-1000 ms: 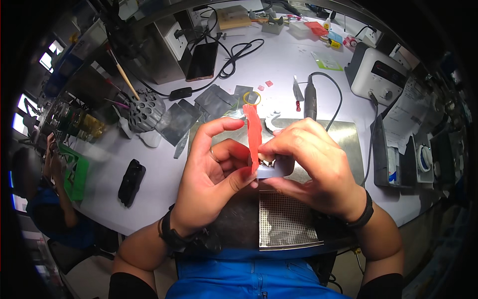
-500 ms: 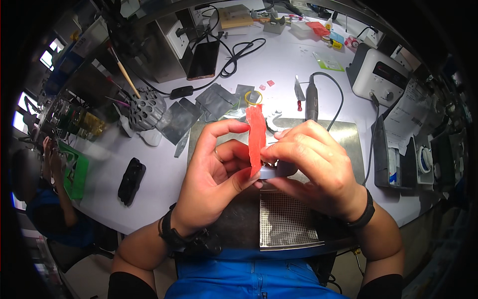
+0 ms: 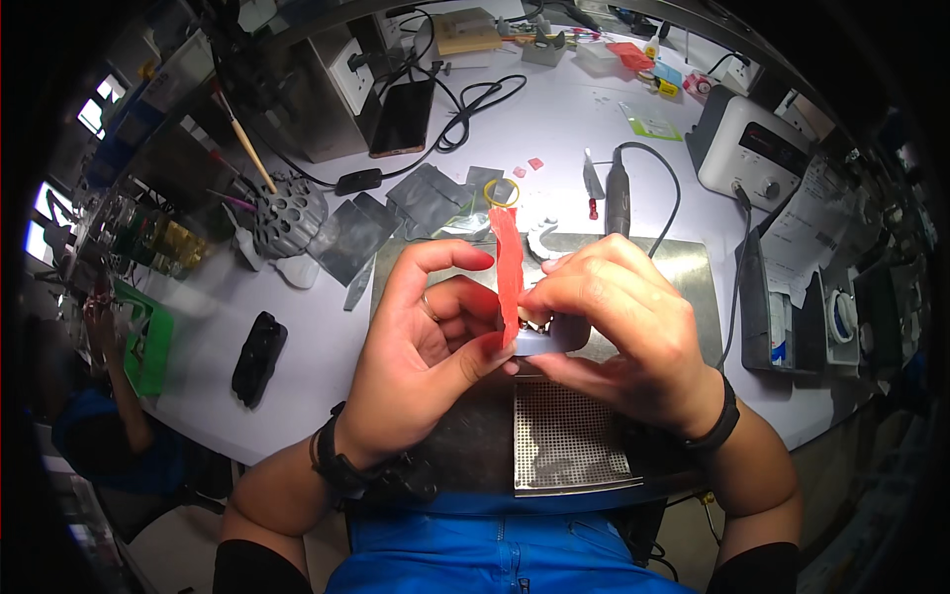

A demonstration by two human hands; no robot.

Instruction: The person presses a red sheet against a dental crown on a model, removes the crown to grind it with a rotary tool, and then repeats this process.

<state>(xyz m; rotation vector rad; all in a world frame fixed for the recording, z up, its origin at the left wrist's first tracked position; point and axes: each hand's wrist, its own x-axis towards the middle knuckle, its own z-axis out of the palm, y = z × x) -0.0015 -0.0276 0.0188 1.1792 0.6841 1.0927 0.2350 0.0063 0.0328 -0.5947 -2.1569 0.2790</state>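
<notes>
My left hand [image 3: 421, 346] is closed at the thumb, which pins the lower end of a torn red paper strip [image 3: 510, 267] against a small grey model [image 3: 539, 342]; its other fingers curl behind. The strip stands upright, seen partly edge-on. My right hand [image 3: 628, 317] grips the model from the right, fingertips touching the strip's edge. Small shiny metallic bits [image 3: 537, 326] show on top of the model between the hands. What lies under my right fingers is hidden. A white horseshoe-shaped dental model [image 3: 542, 238] and a yellow ring [image 3: 501, 192] lie just beyond.
Under my hands are a metal plate [image 3: 683, 277] and a perforated sheet [image 3: 574, 436]. A corded handpiece [image 3: 617, 198] and a knife [image 3: 593, 183] lie beyond, with a control box [image 3: 757, 148] farther right. Dark sheets [image 3: 356, 238] and a tool holder [image 3: 292, 218] stand left.
The red strip has turned slightly and now looks narrower. My right fingers have shifted a little, showing more of the metallic bits. Both hands keep their hold.
</notes>
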